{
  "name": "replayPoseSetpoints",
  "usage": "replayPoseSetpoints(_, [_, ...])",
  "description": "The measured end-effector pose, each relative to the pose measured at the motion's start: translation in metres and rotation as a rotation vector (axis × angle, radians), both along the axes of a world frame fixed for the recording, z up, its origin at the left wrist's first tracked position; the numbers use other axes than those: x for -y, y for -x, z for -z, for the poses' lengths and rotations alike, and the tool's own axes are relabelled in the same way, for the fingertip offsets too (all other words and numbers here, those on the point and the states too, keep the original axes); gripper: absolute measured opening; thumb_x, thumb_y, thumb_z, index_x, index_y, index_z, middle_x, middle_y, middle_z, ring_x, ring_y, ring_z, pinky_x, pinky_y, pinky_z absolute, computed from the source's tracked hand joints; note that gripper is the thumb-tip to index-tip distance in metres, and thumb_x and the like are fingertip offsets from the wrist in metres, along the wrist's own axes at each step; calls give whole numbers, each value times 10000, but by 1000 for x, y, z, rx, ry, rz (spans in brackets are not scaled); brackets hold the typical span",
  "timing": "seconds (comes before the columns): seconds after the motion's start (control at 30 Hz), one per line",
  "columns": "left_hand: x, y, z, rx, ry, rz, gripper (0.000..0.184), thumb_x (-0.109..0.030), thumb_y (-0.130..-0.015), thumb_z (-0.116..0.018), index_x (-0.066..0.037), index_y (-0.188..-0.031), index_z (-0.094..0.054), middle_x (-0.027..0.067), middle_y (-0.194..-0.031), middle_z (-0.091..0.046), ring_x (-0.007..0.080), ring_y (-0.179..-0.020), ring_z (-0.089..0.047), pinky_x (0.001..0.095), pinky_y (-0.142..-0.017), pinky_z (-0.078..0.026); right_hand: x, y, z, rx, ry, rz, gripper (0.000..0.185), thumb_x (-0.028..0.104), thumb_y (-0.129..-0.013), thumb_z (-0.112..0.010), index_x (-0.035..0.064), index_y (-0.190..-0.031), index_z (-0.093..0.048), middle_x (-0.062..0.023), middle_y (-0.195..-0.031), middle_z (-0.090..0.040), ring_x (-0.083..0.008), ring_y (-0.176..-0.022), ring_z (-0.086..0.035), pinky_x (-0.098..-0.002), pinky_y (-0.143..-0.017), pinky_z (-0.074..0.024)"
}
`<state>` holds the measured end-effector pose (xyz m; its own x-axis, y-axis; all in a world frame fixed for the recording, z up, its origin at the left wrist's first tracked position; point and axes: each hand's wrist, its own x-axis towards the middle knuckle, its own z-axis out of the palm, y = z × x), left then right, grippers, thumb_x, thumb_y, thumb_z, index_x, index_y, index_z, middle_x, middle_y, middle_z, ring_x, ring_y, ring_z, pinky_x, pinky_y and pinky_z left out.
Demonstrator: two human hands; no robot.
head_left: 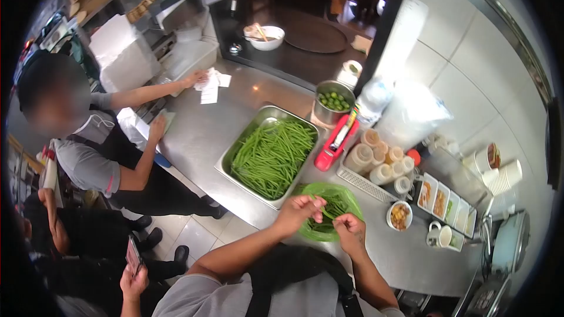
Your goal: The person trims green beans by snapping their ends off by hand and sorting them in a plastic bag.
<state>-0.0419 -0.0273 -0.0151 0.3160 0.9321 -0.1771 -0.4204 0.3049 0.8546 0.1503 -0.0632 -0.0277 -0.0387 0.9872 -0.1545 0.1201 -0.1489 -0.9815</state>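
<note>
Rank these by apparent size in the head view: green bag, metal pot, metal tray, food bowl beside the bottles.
1. Metal tray
2. Green bag
3. Metal pot
4. Food bowl
The bag sits nearer the camera than the pot, so their real order is unsure.

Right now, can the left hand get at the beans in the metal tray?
Likely yes: the left hand is close to the metal tray, and nothing covers the beans there.

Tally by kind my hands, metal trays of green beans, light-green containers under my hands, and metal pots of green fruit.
Left hand and right hand: 2
Metal tray of green beans: 1
Light-green container: 1
Metal pot of green fruit: 1
Total: 5
</note>
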Motion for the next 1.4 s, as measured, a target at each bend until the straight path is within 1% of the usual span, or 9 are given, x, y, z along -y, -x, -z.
replayPoseSetpoints(0.27, [18,-16,13,-158,-677,-75,183,-38,-932,-547,36,-1079,-627,107,-1063,-564,155,-915,-590,246,-789,-488,-10,4,33,-853,371,292,97,115,-830,-547,41,-766,-548,-40,-658,-532,-139,-546,-487,-271,-505,-406])
replayPoseSetpoints(0.43, [14,-13,-4,-1,-395,-176,183,-108,-952,-538,6,-1063,-628,112,-1005,-608,171,-868,-600,271,-745,-489,-12,4,26,-532,286,190,81,97,-835,-577,53,-781,-536,-17,-669,-535,-99,-581,-504,-230,-535,-413])
replayPoseSetpoints(0.47, [15,-7,-9,-4,-401,-202,183,-108,-952,-538,6,-1063,-628,112,-1005,-608,171,-868,-600,271,-745,-489,-11,-2,39,-248,133,106,48,55,-834,-577,38,-808,-541,-22,-692,-549,-86,-606,-510,-217,-566,-418])
replayPoseSetpoints(0.5, [14,1,-16,-273,-538,-198,195,-151,-945,-549,-13,-1054,-635,118,-940,-625,203,-817,-615,297,-710,-497,-13,0,38,34,-29,29,33,12,-832,-577,22,-834,-546,-26,-715,-563,-74,-632,-517,-204,-597,-423])
replayPoseSetpoints(0.63, [14,13,-6,-1059,-866,-141,223,-248,-898,-574,-51,-972,-649,137,-779,-638,301,-702,-637,389,-624,-511,-13,5,40,19,-91,58,208,21,-834,-620,-21,-1028,-560,-17,-811,-587,-64,-685,-522,-192,-644,-425])
replayPoseSetpoints(0.73, [15,19,-2,-1346,-767,214,211,-250,-869,-560,-53,-891,-635,138,-781,-635,318,-716,-647,448,-625,-512,-15,3,17,108,-110,-7,194,58,-848,-623,-35,-1014,-589,-26,-781,-613,-74,-659,-537,-209,-647,-442])
replayPoseSetpoints(0.83, [21,18,5,-1363,-831,174,208,-250,-866,-546,-55,-837,-616,128,-749,-619,315,-703,-649,438,-623,-513,-17,3,-3,344,-113,-214,154,88,-855,-623,-37,-945,-625,-55,-763,-644,-83,-669,-559,-222,-646,-454])
replayPoseSetpoints(1.27, [8,9,1,-1235,-966,47,218,-239,-867,-538,-77,-962,-649,114,-823,-596,304,-762,-636,422,-641,-507,-23,-3,-12,-89,148,-142,99,71,-829,-614,-23,-798,-613,-90,-686,-646,-115,-565,-575,-221,-537,-450])
replayPoseSetpoints(1.4, [5,5,-3,-1211,-921,53,165,-202,-834,-537,-59,-810,-616,125,-812,-590,311,-759,-639,440,-630,-503,-23,-6,-10,-59,141,-85,88,65,-812,-610,-17,-781,-605,-84,-652,-631,-113,-536,-558,-216,-515,-434])
